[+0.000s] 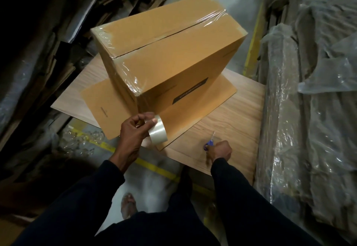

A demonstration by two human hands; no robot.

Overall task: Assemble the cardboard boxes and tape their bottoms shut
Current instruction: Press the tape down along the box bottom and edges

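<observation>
Beyond both hands (131,135), taped box (166,52)

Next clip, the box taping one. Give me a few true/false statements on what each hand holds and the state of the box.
1. The left hand holds a tape roll. True.
2. The right hand is empty. False: it grips scissors with blue handles.
3. The box has clear tape across its upturned seam. True.
4. The box stands on the bare floor. False: it stands on a wooden board, its lower flaps spread out.
</observation>
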